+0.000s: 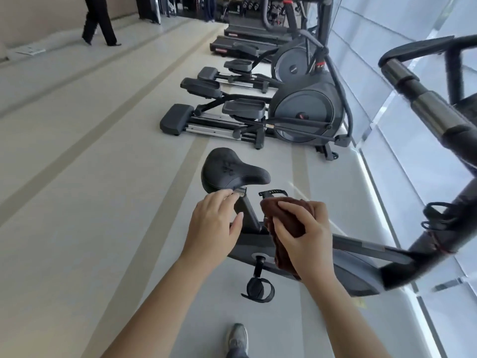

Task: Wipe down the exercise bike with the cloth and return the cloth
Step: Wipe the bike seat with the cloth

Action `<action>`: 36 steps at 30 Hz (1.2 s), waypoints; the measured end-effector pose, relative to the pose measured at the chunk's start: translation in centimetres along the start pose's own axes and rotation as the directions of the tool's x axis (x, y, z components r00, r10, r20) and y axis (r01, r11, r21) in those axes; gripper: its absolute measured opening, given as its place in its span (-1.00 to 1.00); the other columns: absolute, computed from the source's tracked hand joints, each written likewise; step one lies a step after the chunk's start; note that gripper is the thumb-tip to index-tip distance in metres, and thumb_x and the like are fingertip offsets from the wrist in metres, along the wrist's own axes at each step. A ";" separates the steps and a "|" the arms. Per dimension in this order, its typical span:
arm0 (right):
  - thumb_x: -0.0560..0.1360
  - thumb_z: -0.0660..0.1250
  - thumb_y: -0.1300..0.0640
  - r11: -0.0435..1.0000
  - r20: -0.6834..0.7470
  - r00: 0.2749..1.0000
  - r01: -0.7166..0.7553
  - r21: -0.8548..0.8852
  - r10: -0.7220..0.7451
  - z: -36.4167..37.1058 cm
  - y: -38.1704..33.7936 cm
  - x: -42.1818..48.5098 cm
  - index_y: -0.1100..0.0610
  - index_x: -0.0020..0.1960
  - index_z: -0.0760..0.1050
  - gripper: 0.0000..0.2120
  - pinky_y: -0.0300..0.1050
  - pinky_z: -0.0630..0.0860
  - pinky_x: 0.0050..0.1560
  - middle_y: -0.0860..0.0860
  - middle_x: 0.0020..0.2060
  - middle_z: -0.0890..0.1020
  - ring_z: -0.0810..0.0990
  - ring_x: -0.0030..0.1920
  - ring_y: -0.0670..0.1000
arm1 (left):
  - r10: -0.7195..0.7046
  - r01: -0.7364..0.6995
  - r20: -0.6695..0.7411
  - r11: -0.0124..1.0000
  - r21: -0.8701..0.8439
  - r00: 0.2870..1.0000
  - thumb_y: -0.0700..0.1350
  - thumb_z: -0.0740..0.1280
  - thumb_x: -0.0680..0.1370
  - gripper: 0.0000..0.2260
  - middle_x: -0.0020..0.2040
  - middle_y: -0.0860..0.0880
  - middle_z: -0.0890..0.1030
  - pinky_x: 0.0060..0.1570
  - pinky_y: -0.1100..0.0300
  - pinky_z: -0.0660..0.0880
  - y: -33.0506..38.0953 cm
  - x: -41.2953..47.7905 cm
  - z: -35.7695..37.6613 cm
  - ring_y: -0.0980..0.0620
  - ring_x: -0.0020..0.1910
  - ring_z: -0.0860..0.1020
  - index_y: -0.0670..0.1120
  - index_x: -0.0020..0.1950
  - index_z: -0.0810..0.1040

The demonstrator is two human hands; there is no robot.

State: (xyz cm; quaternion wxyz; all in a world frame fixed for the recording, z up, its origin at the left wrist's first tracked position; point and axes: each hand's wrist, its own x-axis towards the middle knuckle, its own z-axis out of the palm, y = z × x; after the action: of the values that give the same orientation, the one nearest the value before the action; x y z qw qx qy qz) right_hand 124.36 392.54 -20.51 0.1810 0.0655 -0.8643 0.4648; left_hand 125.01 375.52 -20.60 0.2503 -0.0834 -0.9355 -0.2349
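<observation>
Gripping the brown cloth in our right hand, we hold it bunched against the exercise bike, just beside the seat post. Thumb and fingers curl round the fabric, and a tail of it hangs down over the bike's dark body. Our left hand holds nothing. Its fingers are loosely extended, the tips reaching the metal bracket under the saddle (whether they truly touch it, we cannot tell). A strapped pedal hangs below our hands, and the handlebar rises at the upper right. Beyond the saddle stands a row of elliptical trainers along the window side. One grey shoe shows on the pale floor, and another person walks far off at the top left.
</observation>
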 end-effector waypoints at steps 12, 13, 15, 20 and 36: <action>0.39 0.44 0.14 0.998 0.163 0.986 -0.027 -0.053 0.036 11.1 6.2 11.5 0.00 0.08 0.58 -0.74 -0.32 0.33 0.03 -0.01 0.05 0.41 0.38 -0.03 -0.18 | -0.053 0.006 0.258 0.984 0.180 0.965 -0.13 0.41 0.42 -0.60 0.18 -0.27 0.50 0.10 -0.10 0.41 -12.0 9.5 7.6 -0.26 0.15 0.47 -0.29 0.18 0.47; 0.40 0.43 0.12 0.998 0.160 0.986 -0.046 -0.051 0.054 12.0 6.7 12.3 -0.01 0.08 0.58 -0.74 -0.30 0.34 0.03 -0.02 0.05 0.41 0.35 -0.04 -0.22 | -0.070 0.010 0.291 0.979 0.201 0.954 -0.10 0.38 0.44 -0.59 0.21 -0.26 0.48 0.14 -0.09 0.38 -13.0 10.2 8.2 -0.24 0.19 0.44 -0.28 0.21 0.45; 0.41 0.42 0.12 0.996 0.168 0.982 -0.085 -0.018 0.087 13.9 7.7 13.6 -0.02 0.09 0.57 -0.74 -0.18 0.41 0.06 -0.02 0.07 0.40 0.38 0.00 -0.17 | -0.088 0.008 0.333 0.972 0.235 0.939 -0.07 0.35 0.46 -0.57 0.25 -0.24 0.46 0.18 -0.07 0.34 -14.9 11.2 9.4 -0.22 0.23 0.41 -0.27 0.24 0.43; 0.42 0.41 0.14 0.990 0.126 0.981 -0.143 -0.017 0.144 19.2 8.6 15.7 0.05 0.11 0.56 -0.73 -0.16 0.42 0.06 0.00 0.06 0.38 0.43 0.00 -0.04 | -0.093 -0.021 0.432 0.968 0.251 0.897 0.02 0.30 0.49 -0.50 0.35 -0.21 0.37 0.28 -0.02 0.22 -18.6 12.9 12.2 -0.16 0.34 0.31 -0.24 0.31 0.35; 0.44 0.36 0.12 0.894 0.029 0.950 -0.282 -0.348 0.311 26.3 9.5 21.2 0.05 0.11 0.56 -0.76 -0.04 0.45 -0.01 0.12 0.10 0.42 0.47 0.02 0.19 | 0.244 -0.295 0.690 0.954 -0.047 0.681 0.32 0.32 0.32 -0.13 0.51 -0.08 0.03 0.39 0.08 -0.13 -27.9 19.4 15.7 -0.01 0.47 0.00 -0.14 0.45 0.14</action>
State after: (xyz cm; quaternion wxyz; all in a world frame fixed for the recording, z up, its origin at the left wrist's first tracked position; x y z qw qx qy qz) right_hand 95.43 377.24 -33.25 0.0802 -0.0799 -0.9380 0.3277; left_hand 93.97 359.38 -33.88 -0.0805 -0.2928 -0.9457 -0.1157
